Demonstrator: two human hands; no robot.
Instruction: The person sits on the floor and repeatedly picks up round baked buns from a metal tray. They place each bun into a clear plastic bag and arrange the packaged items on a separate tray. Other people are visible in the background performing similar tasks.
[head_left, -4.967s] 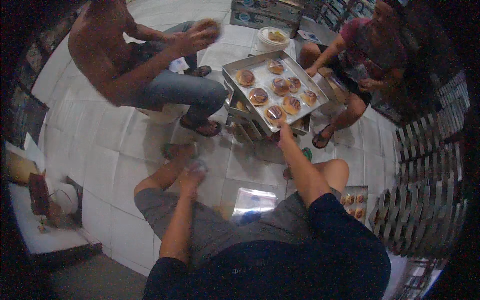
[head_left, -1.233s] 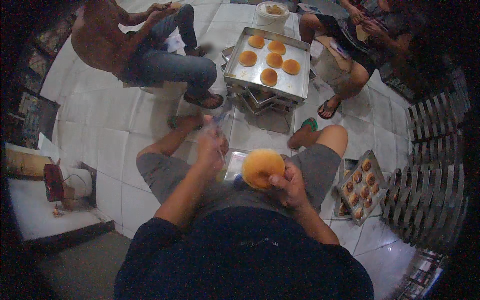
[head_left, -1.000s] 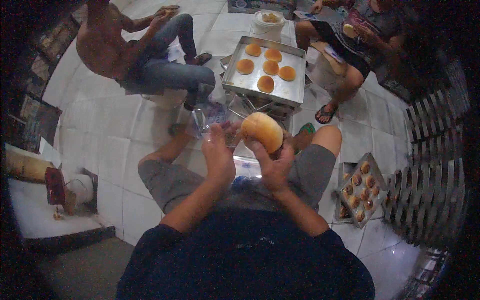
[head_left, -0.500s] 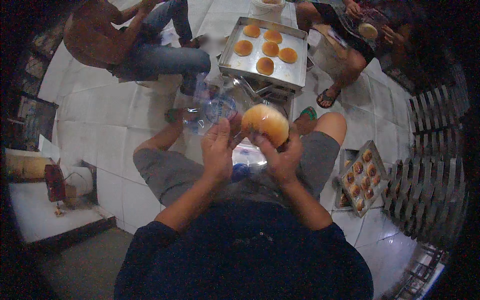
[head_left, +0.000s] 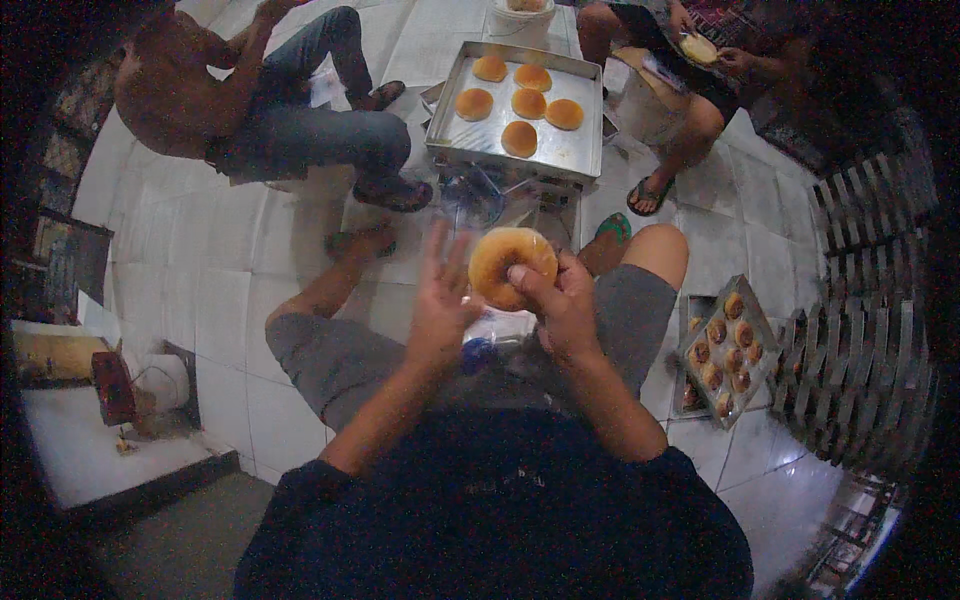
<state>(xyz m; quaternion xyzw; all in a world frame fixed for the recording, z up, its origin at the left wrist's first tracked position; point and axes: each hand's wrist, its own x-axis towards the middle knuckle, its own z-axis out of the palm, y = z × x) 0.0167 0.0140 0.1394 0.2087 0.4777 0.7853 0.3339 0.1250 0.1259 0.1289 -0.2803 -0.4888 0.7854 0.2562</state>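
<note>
A round golden-brown bun (head_left: 492,262) is gripped in my right hand (head_left: 570,315), the thumb pressed on its underside and the fingers behind it. Clear plastic with blue print (head_left: 470,195) stretches beyond the bun toward the tray, apparently part of a bag around it. Beside the bun's left edge, my left hand (head_left: 438,305) is raised with fingers apart and blurred by motion. On my lap, below the bun, lies more clear plastic packaging (head_left: 497,328) with a blue mark.
Ahead stands a metal tray (head_left: 450,137) carrying several buns. To the right, a tilted tray (head_left: 765,370) of wrapped buns rests over another, near stacked dark slatted racks (head_left: 860,320). Two people sit opposite; the right one holds a bun (head_left: 698,48). A white bucket (head_left: 518,28) stands behind the tray.
My left hand has let go of the plastic, and its fingers have spread. The bun has turned in my right hand and shifted slightly left.
</note>
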